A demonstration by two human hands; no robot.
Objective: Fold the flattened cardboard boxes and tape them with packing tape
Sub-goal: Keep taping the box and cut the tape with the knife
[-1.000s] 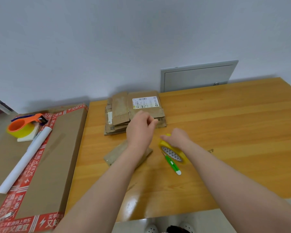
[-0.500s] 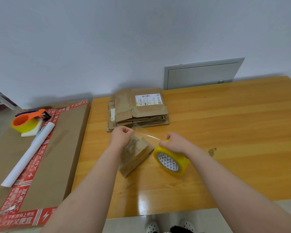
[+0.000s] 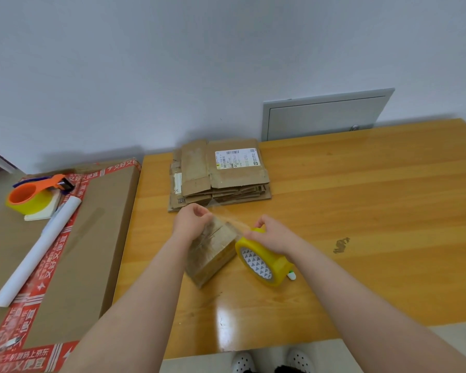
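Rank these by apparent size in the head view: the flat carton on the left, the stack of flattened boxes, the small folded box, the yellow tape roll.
1. flat carton
2. stack of flattened boxes
3. small folded box and yellow tape roll: they look about alike, each partly covered, so unranked.

Small brown folded box (image 3: 213, 254) lies near me; yellow tape roll (image 3: 264, 261) on edge just right, strip (image 3: 230, 219) stretched above the box; flattened boxes (image 3: 221, 176) stacked farther.

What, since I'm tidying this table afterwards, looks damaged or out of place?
A dark smudge marks the wooden table, right of the right hand gripping the yellow tape roll; it looks like a scuff or stain. The stack of flattened boxes is ragged, unevenly piled.
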